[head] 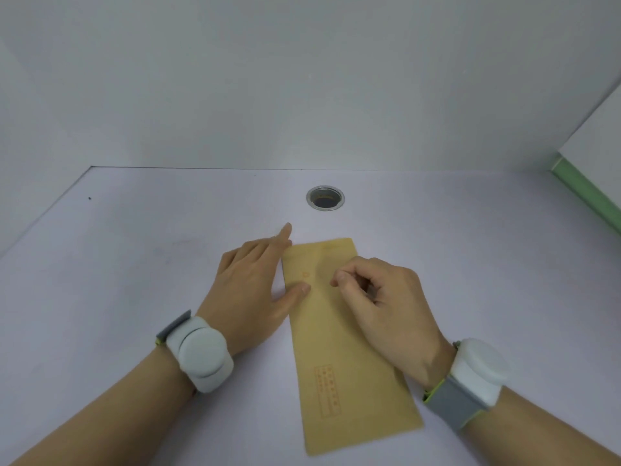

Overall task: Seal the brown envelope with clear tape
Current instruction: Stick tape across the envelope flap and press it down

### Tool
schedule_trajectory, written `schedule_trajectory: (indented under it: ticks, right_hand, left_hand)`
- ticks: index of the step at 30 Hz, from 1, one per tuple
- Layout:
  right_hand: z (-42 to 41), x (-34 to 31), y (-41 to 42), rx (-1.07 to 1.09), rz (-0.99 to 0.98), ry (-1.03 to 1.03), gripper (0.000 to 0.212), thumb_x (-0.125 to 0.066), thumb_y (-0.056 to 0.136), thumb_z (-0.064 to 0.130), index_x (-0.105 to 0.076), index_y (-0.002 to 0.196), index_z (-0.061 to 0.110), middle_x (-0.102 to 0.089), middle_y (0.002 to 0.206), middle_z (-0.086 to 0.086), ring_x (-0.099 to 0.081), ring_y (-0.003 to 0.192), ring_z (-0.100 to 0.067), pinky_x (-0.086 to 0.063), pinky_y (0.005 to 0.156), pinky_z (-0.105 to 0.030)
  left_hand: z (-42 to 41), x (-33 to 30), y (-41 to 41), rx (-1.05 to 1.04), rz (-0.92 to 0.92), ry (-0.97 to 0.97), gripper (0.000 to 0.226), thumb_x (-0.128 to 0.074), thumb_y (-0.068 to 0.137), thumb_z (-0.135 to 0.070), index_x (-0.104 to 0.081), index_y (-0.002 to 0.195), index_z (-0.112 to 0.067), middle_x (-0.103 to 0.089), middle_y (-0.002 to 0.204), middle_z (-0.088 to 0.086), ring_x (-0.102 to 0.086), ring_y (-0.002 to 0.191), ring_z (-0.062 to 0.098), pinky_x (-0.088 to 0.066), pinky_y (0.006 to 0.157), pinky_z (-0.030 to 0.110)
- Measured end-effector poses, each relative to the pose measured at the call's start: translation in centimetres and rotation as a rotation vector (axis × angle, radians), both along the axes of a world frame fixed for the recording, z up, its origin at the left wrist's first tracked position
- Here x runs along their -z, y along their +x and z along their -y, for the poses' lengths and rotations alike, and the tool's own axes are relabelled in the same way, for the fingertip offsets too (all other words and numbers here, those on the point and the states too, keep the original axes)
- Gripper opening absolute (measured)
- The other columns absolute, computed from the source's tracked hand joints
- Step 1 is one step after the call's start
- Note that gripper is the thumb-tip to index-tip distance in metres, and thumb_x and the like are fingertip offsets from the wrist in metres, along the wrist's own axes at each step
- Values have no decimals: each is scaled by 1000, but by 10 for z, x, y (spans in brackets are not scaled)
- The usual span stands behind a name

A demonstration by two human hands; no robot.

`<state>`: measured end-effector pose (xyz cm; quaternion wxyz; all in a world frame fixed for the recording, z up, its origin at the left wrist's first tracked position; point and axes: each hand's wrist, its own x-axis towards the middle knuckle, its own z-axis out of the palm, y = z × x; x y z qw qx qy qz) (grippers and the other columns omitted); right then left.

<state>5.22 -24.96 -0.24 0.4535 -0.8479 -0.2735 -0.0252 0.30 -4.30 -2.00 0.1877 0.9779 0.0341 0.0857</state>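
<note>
A long brown envelope (pixel 339 358) lies flat on the white desk (pixel 117 264), its short end pointing away from me. My left hand (pixel 252 290) rests at the envelope's left edge near the far end, fingers apart, thumb pressing on the paper. My right hand (pixel 383 304) sits on the envelope's upper right part, its fingers curled with thumb and forefinger pinched together over the paper. Whether a strip of clear tape is between those fingertips cannot be told. No tape roll is in view.
A round metal-rimmed cable hole (pixel 325 198) sits in the desk just beyond the envelope. White partition walls (pixel 302 79) close off the back and left. A green-edged panel (pixel 588 193) stands at the right. Both wrists wear white sensor bands.
</note>
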Motion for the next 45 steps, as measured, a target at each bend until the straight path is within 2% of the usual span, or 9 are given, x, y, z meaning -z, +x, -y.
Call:
schedule_trajectory:
  ticks: [9,12,16,19,23,28,33,42,45]
  right_hand:
    - [-2,0,-2,-61,90,42,20,-57,91,27,-72,78,25,-53,62,18,-56,70,-11,-41,67,-19]
    - [-2,2,-2,-105,104,76,21,-60,93,16,-71,76,19,-49,56,12,-53,62,-13,-51,91,-31]
    - [-1,1,-1,-135,88,76,21,-60,94,9,-71,77,11,-50,54,-7,-51,53,-25,-38,112,-22]
    - [1,0,1,-134,51,60,21,-60,93,12,-71,76,14,-54,57,-3,-52,56,-20,-47,93,-17]
    - [0,-1,2,-89,0,-28,21,-58,91,24,-69,75,19,-60,65,3,-54,66,-13,-39,60,-22]
    - [0,-2,1,-83,13,-39,19,-58,91,23,-69,75,19,-61,65,3,-54,66,-13,-40,60,-24]
    - [-1,-4,0,-92,22,-31,20,-58,91,24,-70,75,19,-61,64,1,-56,66,-15,-43,61,-27]
    - [-3,-2,0,-148,45,-1,18,-61,91,19,-70,76,22,-58,62,2,-55,65,-14,-38,61,-19]
    - [-3,-1,-1,-178,56,23,20,-60,92,18,-72,76,21,-55,58,2,-54,63,-14,-45,73,-21]
  left_hand:
    - [-1,2,1,51,43,-50,54,-46,84,-60,-61,129,-34,-55,127,-21,-52,118,7,-30,103,27]
    - [0,3,0,89,57,-52,50,-46,87,-58,-64,126,-33,-58,138,-21,-50,130,6,-34,110,31]
    - [2,2,-2,127,78,-33,48,-49,88,-54,-67,125,-29,-61,139,-17,-53,132,9,-41,109,36]
    - [5,0,-2,148,77,-38,47,-51,87,-52,-68,122,-26,-63,136,-15,-55,130,12,-45,107,37]
    - [5,-2,-3,158,78,-50,44,-53,83,-46,-67,119,-26,-63,134,-15,-55,128,12,-45,107,37]
    - [7,-4,-1,122,111,-51,36,-54,86,-50,-67,108,-25,-63,110,-14,-54,102,12,-45,92,26]
    - [5,-5,1,87,41,-111,52,-57,84,-53,-60,128,-26,-57,113,-16,-46,104,7,-43,97,31]
    - [6,-9,-1,121,24,-108,18,-64,89,-36,-58,106,-32,-52,103,-16,-45,98,12,-38,91,29]
    - [11,-12,-3,124,44,-211,18,-66,89,-30,-54,101,-34,-57,89,-15,-51,82,6,-40,76,23]
